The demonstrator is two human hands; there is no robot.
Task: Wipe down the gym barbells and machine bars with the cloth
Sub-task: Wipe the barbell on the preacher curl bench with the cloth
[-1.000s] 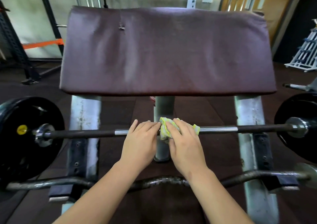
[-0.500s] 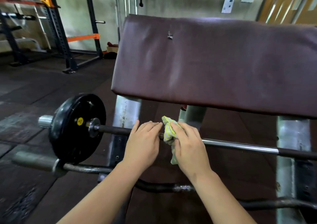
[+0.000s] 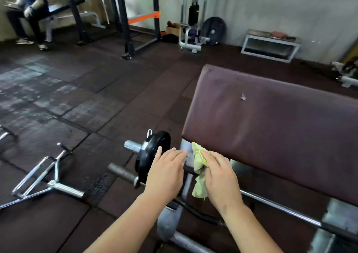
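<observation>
A straight barbell [image 3: 275, 207] rests on the rack of a preacher curl bench, with a black plate [image 3: 149, 154] on its left end. My right hand [image 3: 220, 179] presses a yellow-green cloth [image 3: 199, 167] around the bar just right of the plate. My left hand [image 3: 166, 172] grips the bar beside it, close to the plate. A second, curved bar [image 3: 124, 173] lies lower on the rack, partly hidden under my arms.
The maroon bench pad [image 3: 271, 128] hangs over the bar at the right. A chrome triceps bar [image 3: 44, 177] lies on the rubber floor at the left. A squat rack [image 3: 124, 20] and a seated person [image 3: 29, 10] are at the back.
Both hands and the cloth have slid left along the bar, from its middle to right beside the left plate. My view has swung left, and more of the floor shows.
</observation>
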